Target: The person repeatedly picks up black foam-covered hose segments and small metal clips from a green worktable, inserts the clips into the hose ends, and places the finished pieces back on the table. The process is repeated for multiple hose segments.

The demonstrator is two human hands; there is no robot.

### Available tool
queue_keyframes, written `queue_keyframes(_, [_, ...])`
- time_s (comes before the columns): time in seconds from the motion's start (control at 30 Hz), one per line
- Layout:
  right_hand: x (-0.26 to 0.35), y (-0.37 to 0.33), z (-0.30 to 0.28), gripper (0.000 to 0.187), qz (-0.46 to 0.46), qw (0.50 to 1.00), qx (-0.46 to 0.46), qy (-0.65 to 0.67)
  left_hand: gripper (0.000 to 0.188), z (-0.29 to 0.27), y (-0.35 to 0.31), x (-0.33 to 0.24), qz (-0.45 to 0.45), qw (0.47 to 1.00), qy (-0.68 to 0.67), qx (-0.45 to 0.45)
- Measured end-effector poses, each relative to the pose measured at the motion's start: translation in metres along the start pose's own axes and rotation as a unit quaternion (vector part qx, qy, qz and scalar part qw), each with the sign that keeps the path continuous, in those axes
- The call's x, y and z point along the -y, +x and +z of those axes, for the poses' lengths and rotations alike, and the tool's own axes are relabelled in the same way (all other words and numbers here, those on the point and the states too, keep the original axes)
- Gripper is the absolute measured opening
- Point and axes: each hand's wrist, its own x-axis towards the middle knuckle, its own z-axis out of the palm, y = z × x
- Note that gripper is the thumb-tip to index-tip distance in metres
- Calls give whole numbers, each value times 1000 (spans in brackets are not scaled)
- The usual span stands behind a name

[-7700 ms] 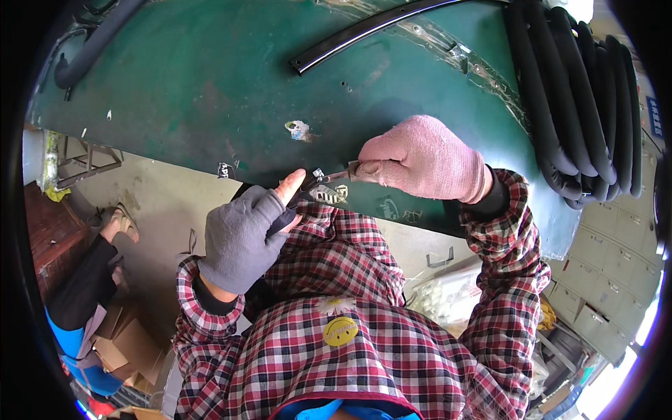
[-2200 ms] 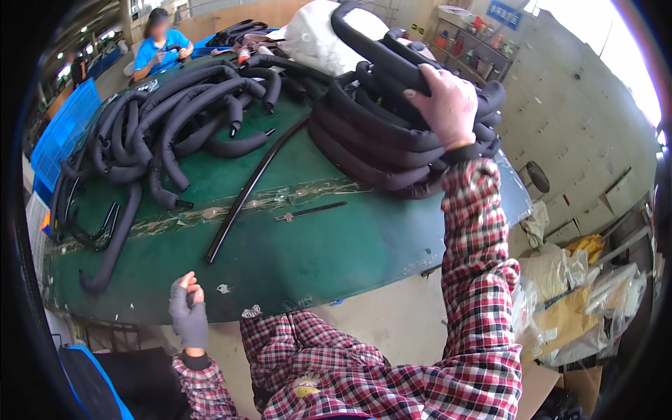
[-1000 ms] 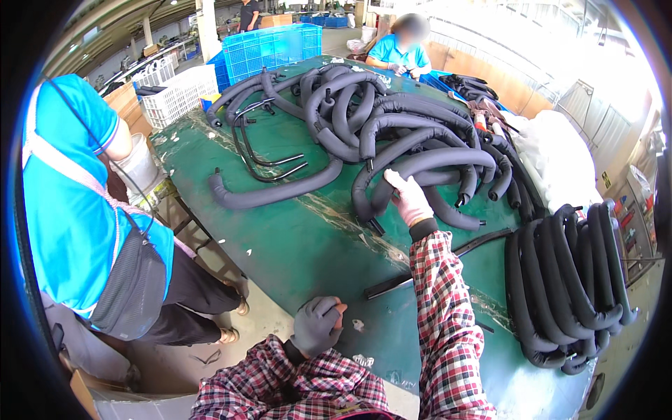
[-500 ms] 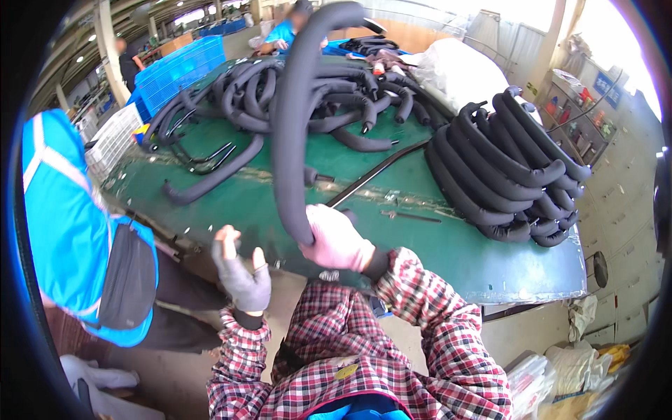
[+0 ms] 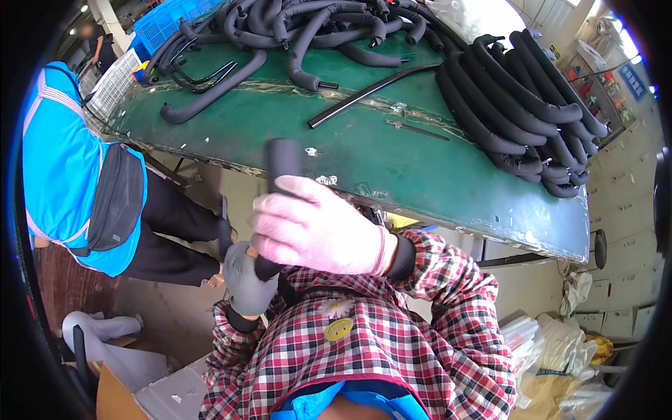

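Since earlier frame, padded tube point(image 5: 283, 165) lowered to near edge of counter point(image 5: 392, 168); left hand point(image 5: 248, 283) joined it. I see right hand point(image 5: 318, 229), fingers point(image 5: 275, 230) wrapped round tube, probably steadying it. Left fingers hidden; can't tell grip. Tube foreshortened, blurred. Tube stack point(image 5: 504, 115) on counter's right end, likely nested for order. Tube heap point(image 5: 308, 31), counter's far side: cut off.

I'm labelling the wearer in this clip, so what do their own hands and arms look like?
The left hand wears a grey glove, the right hand a pale pink glove. The long sleeves are checked in red, black and white, with black cuffs at the wrists.
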Motion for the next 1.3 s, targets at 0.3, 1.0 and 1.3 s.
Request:
queue_keyframes(0.3, [17,-99,138,91,351,737,87,571,23,30,-2,12,-287,908,-293,-85])
queue_keyframes(1.0, [28,-141,250,17,439,779,-1,447,29,3,96,60,-498,751,-432,-37])
queue_keyframes(1.3, [32,-147,255,21,459,771,-66,438,19,14,74,34,-466,786,-406,-15])
